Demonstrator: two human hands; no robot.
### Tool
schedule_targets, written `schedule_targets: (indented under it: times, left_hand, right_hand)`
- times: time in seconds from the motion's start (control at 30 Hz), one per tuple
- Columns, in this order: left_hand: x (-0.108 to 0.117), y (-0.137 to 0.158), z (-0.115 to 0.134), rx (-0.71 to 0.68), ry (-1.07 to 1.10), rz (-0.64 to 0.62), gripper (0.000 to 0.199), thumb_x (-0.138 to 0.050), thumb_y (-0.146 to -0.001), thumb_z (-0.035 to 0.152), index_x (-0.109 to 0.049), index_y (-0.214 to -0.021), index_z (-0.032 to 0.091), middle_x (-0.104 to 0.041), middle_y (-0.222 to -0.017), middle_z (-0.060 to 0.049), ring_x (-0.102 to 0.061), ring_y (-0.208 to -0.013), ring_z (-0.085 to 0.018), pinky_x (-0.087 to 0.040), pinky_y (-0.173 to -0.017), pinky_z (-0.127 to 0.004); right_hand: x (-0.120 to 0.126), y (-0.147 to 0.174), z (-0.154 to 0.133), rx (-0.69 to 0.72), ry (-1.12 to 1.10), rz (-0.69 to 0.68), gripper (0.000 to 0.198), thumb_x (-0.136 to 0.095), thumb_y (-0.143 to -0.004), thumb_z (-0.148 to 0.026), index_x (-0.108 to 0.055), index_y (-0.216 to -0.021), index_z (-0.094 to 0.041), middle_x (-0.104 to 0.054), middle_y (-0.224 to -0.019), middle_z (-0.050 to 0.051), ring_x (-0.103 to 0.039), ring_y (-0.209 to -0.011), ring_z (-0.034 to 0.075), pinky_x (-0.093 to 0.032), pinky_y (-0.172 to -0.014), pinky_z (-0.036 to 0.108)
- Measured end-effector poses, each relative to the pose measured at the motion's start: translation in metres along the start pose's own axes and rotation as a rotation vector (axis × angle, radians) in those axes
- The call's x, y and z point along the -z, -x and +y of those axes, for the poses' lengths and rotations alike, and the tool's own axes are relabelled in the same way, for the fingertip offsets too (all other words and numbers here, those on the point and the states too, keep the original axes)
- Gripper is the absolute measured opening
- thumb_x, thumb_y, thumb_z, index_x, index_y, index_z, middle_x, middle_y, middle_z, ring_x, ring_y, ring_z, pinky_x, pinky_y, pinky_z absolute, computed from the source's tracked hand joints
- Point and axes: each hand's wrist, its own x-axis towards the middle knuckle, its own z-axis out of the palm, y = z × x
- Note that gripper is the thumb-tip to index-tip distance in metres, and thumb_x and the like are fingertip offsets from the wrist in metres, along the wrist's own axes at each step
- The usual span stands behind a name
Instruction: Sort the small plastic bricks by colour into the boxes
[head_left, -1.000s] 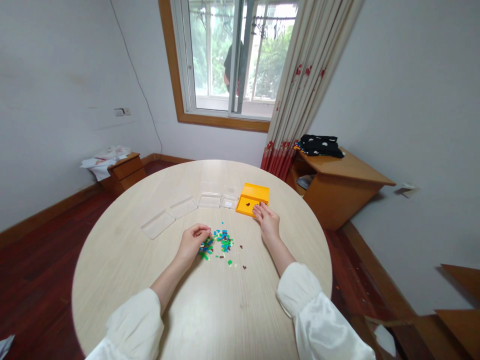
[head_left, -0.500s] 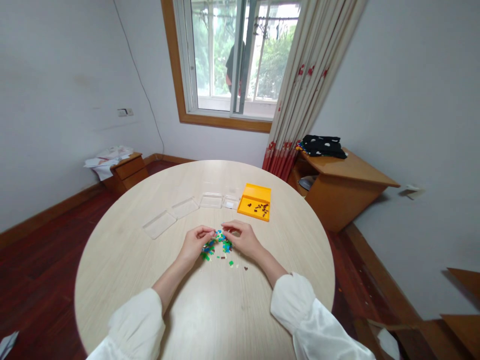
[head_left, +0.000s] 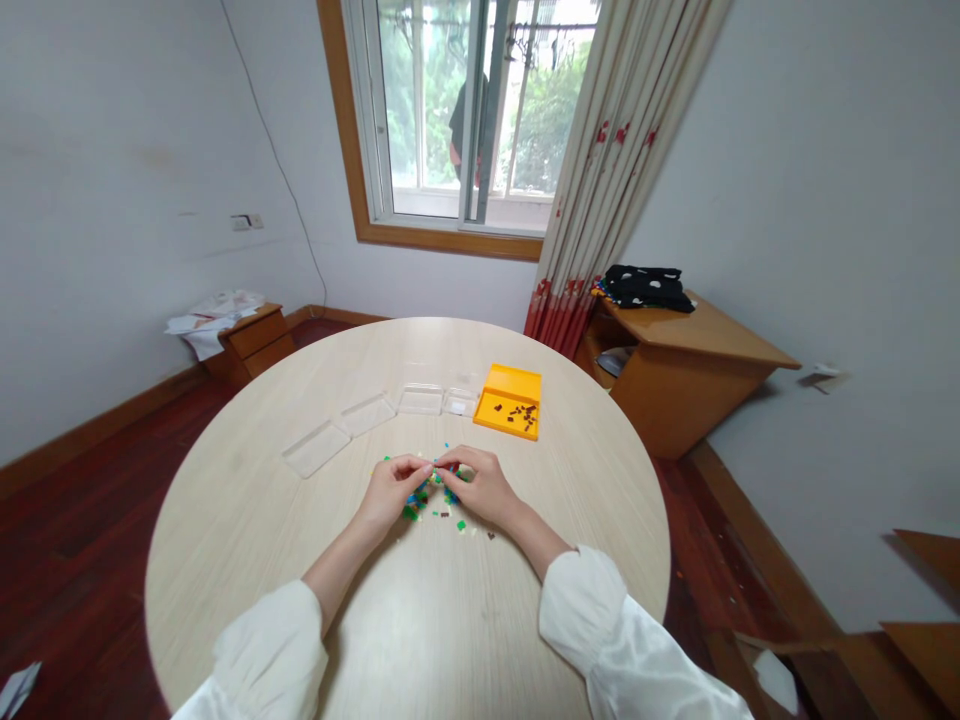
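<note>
Over a small heap of tiny blue, green and pale toy bricks (head_left: 411,513), my left hand (head_left: 391,492) and my right hand (head_left: 486,490) meet at the fingertips. Thumb and fingers of each hand are pinched together; whatever sits between them is too small to make out. Both hands hide much of the heap. A few loose pieces lie just in front of it, among them a green brick (head_left: 461,525) and a dark brown piece (head_left: 491,535). Beyond my right hand an open yellow case (head_left: 510,380) holds several small brown bricks (head_left: 527,412).
Clear plastic trays (head_left: 316,450) stand in an arc beyond my hands, leading up to the yellow case. All of this rests on a round, light wooden table (head_left: 450,620). A wooden desk (head_left: 705,335) with folded black cloth (head_left: 649,288) stands behind to the right.
My right fingertips have come left to meet my left ones, and the gap between the hands has closed. More scattered bricks now show beyond my fingers.
</note>
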Motion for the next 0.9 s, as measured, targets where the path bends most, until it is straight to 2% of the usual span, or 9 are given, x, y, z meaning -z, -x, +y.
schedule_targets:
  times: [0.1, 0.2, 0.33, 0.47, 0.6, 0.67, 0.73, 0.77, 0.9]
  left_hand:
    - [-0.001, 0.001, 0.000, -0.013, -0.037, 0.034, 0.028, -0.069, -0.060, 0.041, -0.063, -0.057, 0.014, -0.060, -0.055, -0.001, -0.049, -0.054, -0.011, -0.038, -0.054, -0.023]
    - [-0.002, 0.002, 0.001, -0.018, -0.056, 0.070, 0.030, -0.069, -0.060, 0.043, -0.059, -0.054, 0.015, -0.054, -0.051, 0.001, -0.045, -0.050, -0.009, -0.035, -0.051, -0.022]
    - [-0.001, 0.002, 0.003, -0.017, -0.061, 0.098, 0.032, -0.068, -0.058, 0.045, -0.057, -0.053, 0.015, -0.052, -0.050, 0.002, -0.043, -0.049, -0.009, -0.035, -0.050, -0.022]
    - [-0.001, 0.004, 0.005, -0.028, -0.074, 0.126, 0.034, -0.067, -0.059, 0.047, -0.058, -0.055, 0.015, -0.053, -0.051, 0.001, -0.045, -0.050, -0.010, -0.035, -0.049, -0.022]
    - [-0.002, 0.005, 0.005, -0.047, -0.102, 0.126, 0.034, -0.066, -0.061, 0.048, -0.057, -0.054, 0.015, -0.053, -0.051, 0.001, -0.045, -0.050, -0.010, -0.036, -0.049, -0.023]
    - [-0.002, 0.005, 0.004, -0.069, -0.125, 0.123, 0.035, -0.066, -0.062, 0.048, -0.055, -0.051, 0.016, -0.051, -0.049, 0.001, -0.043, -0.049, -0.010, -0.035, -0.050, -0.023]
    - [-0.002, 0.005, 0.002, -0.097, -0.157, 0.127, 0.038, -0.064, -0.065, 0.048, -0.051, -0.047, 0.017, -0.047, -0.047, 0.002, -0.041, -0.048, -0.010, -0.035, -0.049, -0.023]
    - [-0.002, 0.005, 0.001, -0.109, -0.173, 0.129, 0.039, -0.063, -0.066, 0.048, -0.049, -0.046, 0.017, -0.046, -0.045, 0.003, -0.040, -0.047, -0.009, -0.034, -0.049, -0.023]
    - [-0.003, 0.005, -0.001, -0.140, -0.244, 0.101, 0.039, -0.060, -0.068, 0.048, -0.049, -0.047, 0.017, -0.045, -0.045, 0.003, -0.039, -0.047, -0.010, -0.033, -0.049, -0.023]
  right_hand:
    - [0.003, -0.003, 0.011, -0.157, -0.061, 0.106, 0.009, -0.059, -0.072, -0.022, -0.065, -0.075, -0.016, -0.066, -0.072, 0.003, -0.061, -0.064, 0.013, -0.050, -0.062, 0.025]
    - [0.011, -0.009, 0.027, -0.334, -0.201, 0.281, 0.010, -0.059, -0.067, -0.024, -0.059, -0.072, -0.016, -0.062, -0.063, 0.000, -0.060, -0.055, 0.012, -0.047, -0.050, 0.022]
    - [0.030, -0.019, 0.045, -0.454, -0.325, 0.534, 0.015, -0.062, -0.061, -0.025, -0.056, -0.071, -0.016, -0.057, -0.057, -0.003, -0.059, -0.050, 0.011, -0.043, -0.042, 0.019]
    - [0.050, -0.023, 0.058, -0.528, -0.437, 0.763, 0.024, -0.066, -0.057, -0.025, -0.058, -0.077, -0.015, -0.062, -0.065, 0.000, -0.063, -0.058, 0.012, -0.050, -0.048, 0.021]
    - [0.063, -0.023, 0.066, -0.546, -0.548, 0.839, 0.039, -0.069, -0.056, -0.026, -0.059, -0.092, -0.015, -0.067, -0.083, 0.005, -0.066, -0.071, 0.014, -0.055, -0.062, 0.025]
    - [0.066, -0.022, 0.065, -0.557, -0.511, 0.778, 0.039, -0.068, -0.059, -0.028, -0.060, -0.094, -0.014, -0.067, -0.082, 0.005, -0.065, -0.068, 0.013, -0.054, -0.061, 0.024]
    - [0.070, -0.018, 0.060, -0.565, -0.430, 0.576, 0.033, -0.067, -0.061, -0.029, -0.063, -0.090, -0.013, -0.067, -0.076, 0.005, -0.062, -0.061, 0.012, -0.051, -0.056, 0.023]
    - [0.072, -0.016, 0.057, -0.561, -0.394, 0.411, 0.031, -0.067, -0.062, -0.029, -0.065, -0.088, -0.012, -0.067, -0.073, 0.005, -0.060, -0.059, 0.011, -0.049, -0.054, 0.022]
    - [0.078, -0.007, 0.042, -0.511, -0.337, -0.405, 0.028, -0.072, -0.058, -0.026, -0.069, -0.081, -0.011, -0.067, -0.069, 0.004, -0.058, -0.059, 0.010, -0.047, -0.057, 0.023]
